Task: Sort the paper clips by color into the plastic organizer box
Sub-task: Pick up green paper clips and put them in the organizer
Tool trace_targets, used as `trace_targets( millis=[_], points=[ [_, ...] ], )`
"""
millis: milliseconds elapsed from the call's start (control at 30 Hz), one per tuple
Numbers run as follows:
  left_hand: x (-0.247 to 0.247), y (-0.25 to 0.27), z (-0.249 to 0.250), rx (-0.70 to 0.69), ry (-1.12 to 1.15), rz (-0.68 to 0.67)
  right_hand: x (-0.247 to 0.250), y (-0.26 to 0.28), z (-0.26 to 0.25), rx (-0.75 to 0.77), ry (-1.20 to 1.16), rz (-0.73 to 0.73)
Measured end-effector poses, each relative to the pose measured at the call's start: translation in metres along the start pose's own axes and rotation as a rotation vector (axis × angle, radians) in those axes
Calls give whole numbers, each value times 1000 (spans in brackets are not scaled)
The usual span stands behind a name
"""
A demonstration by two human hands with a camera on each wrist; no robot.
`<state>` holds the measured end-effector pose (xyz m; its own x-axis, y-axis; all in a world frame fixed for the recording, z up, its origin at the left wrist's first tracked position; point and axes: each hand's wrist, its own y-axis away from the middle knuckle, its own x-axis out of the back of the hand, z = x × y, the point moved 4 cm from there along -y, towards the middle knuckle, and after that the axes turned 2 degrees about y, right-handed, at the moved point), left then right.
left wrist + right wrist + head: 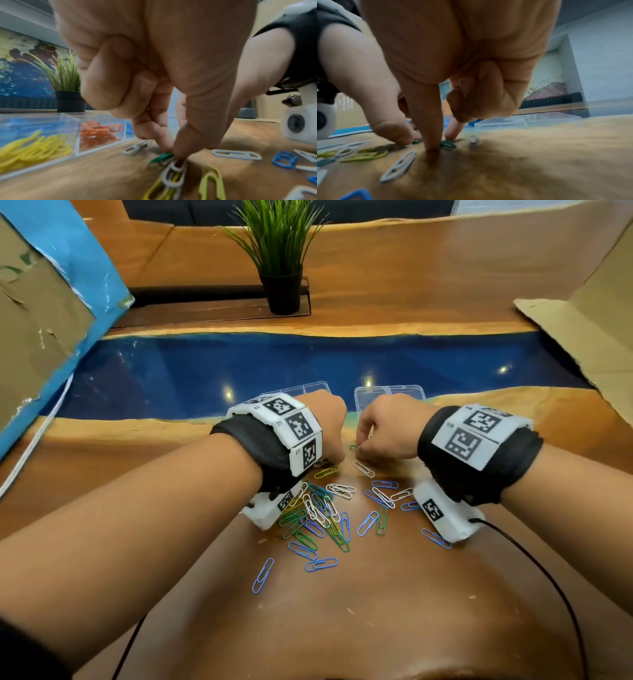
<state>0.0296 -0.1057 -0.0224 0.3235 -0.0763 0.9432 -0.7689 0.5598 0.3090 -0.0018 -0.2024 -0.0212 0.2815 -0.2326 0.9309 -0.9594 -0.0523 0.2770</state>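
Observation:
A loose pile of paper clips [322, 511] in blue, green, white and yellow lies on the wooden table. Beyond it stands the clear organizer box [390, 393]. The left wrist view shows the box [75, 136] holding yellow clips [34, 148], orange clips [99, 132] and blue ones. My left hand [334, 440] reaches down at the pile's far edge, thumb and forefinger [171, 152] pinching a green clip [162, 157] against the table. Just to its right, my right hand [363, 445] pinches another green clip [447, 144] between thumb and forefinger [440, 143]. Both hands' other fingers are curled.
A potted plant [281, 268] stands at the back, beyond a blue resin strip [274, 364]. Cardboard walls rise at the left [34, 320] and right [582, 320]. A black cable [548, 577] trails from my right wrist. White clips [399, 165] and yellow clips [212, 184] lie beside the fingers.

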Motion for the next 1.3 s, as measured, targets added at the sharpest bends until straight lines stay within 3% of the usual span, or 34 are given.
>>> trace_targets(
  millis=[167, 267, 333, 433, 500, 600, 667, 767, 833, 900, 1000, 1133, 1300],
  points=[
    [2, 2, -2, 12, 38, 63, -2, -1, -5, -35, 77, -26],
    [12, 8, -8, 43, 209, 45, 1, 0, 0, -67, 36, -49],
    [11, 14, -16, 55, 517, -27, 1, 5, 4, -116, -254, -156],
    [8, 24, -25, 55, 969, -72, 1, 13, 10, -153, -929, -324],
    [5, 30, -31, 61, 1136, -91, 4, 18, 12, -115, -1149, -385],
    [2, 44, -34, 26, 1278, -202, 6, 27, 7, -35, -1170, -434],
    [0, 53, -33, 23, 1345, -310, 2, 35, 3, 63, -871, -389],
    [-3, 61, -36, 61, 1156, -315, -8, 50, -10, 307, -169, -313],
    [-4, 66, -39, -12, 742, -255, -16, 57, -15, 352, 102, -315],
    [-7, 72, -39, -75, 418, -215, -20, 59, -17, 335, 224, -295],
    [-18, 81, -41, -54, 150, -188, -22, 58, -16, 320, 272, -277],
    [-26, 85, -36, -46, 37, -178, -22, 60, -16, 345, 270, -302],
    [-21, 86, -26, -68, -52, -117, -18, 61, -21, 363, 32, -276]
  ],
)
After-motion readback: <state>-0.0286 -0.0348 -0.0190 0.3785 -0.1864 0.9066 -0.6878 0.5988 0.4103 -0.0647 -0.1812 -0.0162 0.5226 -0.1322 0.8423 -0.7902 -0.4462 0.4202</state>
